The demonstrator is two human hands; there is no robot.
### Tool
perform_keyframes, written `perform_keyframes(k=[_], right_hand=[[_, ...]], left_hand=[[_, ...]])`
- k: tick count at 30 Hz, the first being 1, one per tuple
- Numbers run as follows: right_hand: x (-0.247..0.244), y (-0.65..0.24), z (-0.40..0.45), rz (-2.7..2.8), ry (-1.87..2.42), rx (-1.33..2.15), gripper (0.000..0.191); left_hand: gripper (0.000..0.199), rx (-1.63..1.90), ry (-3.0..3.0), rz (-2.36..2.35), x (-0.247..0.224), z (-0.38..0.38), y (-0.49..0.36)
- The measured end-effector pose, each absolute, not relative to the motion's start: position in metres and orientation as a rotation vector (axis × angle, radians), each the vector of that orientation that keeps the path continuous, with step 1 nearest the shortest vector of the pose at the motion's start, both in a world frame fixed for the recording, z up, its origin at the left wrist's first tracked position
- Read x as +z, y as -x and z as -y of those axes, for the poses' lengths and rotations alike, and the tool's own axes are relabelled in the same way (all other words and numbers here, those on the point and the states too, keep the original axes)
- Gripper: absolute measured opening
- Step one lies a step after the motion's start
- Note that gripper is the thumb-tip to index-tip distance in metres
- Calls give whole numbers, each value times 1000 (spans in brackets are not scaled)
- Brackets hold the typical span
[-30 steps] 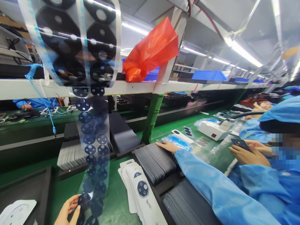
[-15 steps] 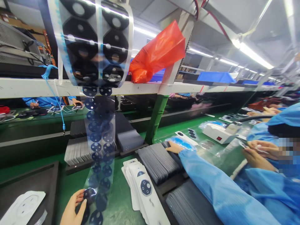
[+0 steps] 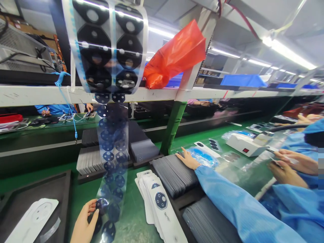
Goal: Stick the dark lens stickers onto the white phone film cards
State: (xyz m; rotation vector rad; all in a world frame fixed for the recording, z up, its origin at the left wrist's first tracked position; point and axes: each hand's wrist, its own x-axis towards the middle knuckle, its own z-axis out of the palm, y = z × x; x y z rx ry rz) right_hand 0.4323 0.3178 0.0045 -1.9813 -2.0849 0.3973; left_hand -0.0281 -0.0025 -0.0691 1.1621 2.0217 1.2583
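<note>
A red bag [image 3: 181, 54] tilts above the white rail [image 3: 154, 95]

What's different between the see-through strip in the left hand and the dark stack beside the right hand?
The strip is clear film with dark round patches; the stack is thin, dark pieces packed together. The strip hangs down; the stack rests in a dark tray. Both carry many similar dark pieces.

The left hand [image 3: 86, 217] pinches at lower left; the right arm [image 3: 235, 206] crosses lower right, the right hand [image 3: 188, 159] spread near centre.
</note>
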Motion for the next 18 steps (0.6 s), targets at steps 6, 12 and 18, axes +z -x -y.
perform_keyframes(k=[6, 12, 18], right_hand=[[10, -423, -313, 2286, 1870, 322, 76], [29, -412, -298, 2366, 1860, 252, 82], [90, -381, -223, 2374, 1278, 11, 84]], left_hand=[[51, 1319, -1207, -2016, -69, 1, 25], [34, 1428, -1324, -2041, -59, 1, 9], [41, 1413, -1405, -2222, -48, 8, -1]])
